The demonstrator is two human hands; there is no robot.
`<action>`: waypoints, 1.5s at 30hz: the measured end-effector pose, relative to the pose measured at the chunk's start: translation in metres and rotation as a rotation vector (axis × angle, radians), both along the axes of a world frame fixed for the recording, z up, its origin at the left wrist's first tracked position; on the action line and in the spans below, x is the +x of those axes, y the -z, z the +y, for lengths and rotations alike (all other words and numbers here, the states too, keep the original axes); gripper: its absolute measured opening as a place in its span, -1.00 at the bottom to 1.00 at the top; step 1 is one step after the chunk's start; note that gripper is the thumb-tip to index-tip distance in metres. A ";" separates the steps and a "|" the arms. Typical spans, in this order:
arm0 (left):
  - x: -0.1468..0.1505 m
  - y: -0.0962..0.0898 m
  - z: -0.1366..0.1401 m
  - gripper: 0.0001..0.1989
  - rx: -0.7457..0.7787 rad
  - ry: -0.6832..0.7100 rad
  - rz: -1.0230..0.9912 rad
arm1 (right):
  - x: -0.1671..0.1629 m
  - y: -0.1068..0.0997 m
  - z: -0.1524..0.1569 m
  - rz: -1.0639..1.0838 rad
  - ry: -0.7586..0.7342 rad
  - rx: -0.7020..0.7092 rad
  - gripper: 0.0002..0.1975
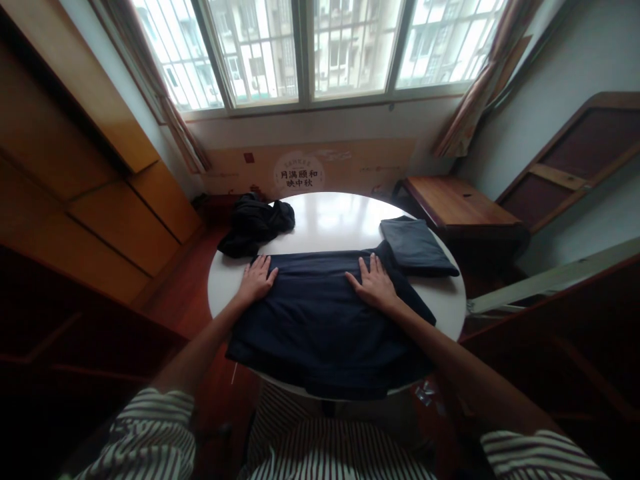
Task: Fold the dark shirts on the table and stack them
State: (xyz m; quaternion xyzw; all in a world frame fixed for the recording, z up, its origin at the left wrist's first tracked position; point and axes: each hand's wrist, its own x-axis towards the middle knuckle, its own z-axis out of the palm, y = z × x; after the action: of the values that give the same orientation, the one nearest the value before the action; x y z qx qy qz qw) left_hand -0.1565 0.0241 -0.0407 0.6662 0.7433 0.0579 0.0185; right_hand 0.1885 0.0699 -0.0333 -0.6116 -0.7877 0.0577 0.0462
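A dark navy garment [320,320] lies spread across the round white table [330,223], its near edge reaching the table's front rim. Its exact kind I cannot tell. My left hand [257,279] rests flat on its far left corner, fingers spread. Toward the far right part of the same cloth, my right hand [375,281] lies palm down with fingers apart. Just beyond the right hand sits a folded dark garment [417,247], touching or close to the spread cloth. Past my left hand is a crumpled black garment [257,223] at the table's left edge.
A low wooden table [457,203] stands behind on the right. Orange-brown cabinets [120,220] line the left side. Behind the white table are a printed cardboard panel [350,167] and a barred window [345,47]. Small shiny scraps [425,393] lie low at the right.
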 end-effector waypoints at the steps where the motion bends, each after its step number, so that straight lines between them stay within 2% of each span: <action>1: 0.000 0.000 0.000 -0.35 0.008 -0.002 -0.013 | 0.000 0.000 0.000 0.005 0.004 -0.002 -0.13; 18: 0.002 0.000 -0.003 -0.37 0.056 -0.003 -0.016 | 0.003 0.006 0.000 -0.001 -0.016 0.059 -0.22; 23: 0.011 -0.013 -0.009 -0.45 0.039 0.030 0.078 | 0.003 -0.002 -0.002 -0.059 -0.013 0.064 -0.25; 25: 0.026 -0.022 -0.008 -0.50 0.026 0.117 0.107 | -0.003 -0.011 -0.003 -0.098 -0.015 0.042 -0.27; 27: 0.048 -0.028 -0.001 -0.50 0.017 0.285 0.076 | -0.017 -0.021 -0.004 -0.113 -0.086 0.049 -0.32; 30: 0.085 -0.027 0.014 -0.46 -0.016 0.552 -0.016 | -0.047 -0.026 -0.005 -0.048 -0.338 0.073 -0.39; 32: 0.100 -0.019 0.024 -0.43 -0.057 0.624 -0.030 | -0.064 -0.021 -0.002 0.000 -0.444 0.044 -0.39; 35: 0.099 -0.008 0.034 -0.42 -0.069 0.595 -0.038 | -0.069 -0.008 0.010 0.013 -0.404 0.013 -0.33; 38: 0.078 -0.002 0.036 -0.40 -0.027 0.504 -0.056 | -0.050 -0.001 0.026 -0.012 -0.302 0.017 -0.26; 45: 0.021 -0.001 0.032 -0.40 -0.023 0.271 -0.007 | -0.013 -0.007 0.042 -0.091 -0.091 -0.031 -0.23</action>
State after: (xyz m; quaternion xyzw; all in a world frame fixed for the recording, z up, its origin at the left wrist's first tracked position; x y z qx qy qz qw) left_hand -0.1356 0.0560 -0.0393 0.7599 0.6472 0.0486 0.0367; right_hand 0.1753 0.1117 -0.0263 -0.5776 -0.8152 0.0440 -0.0020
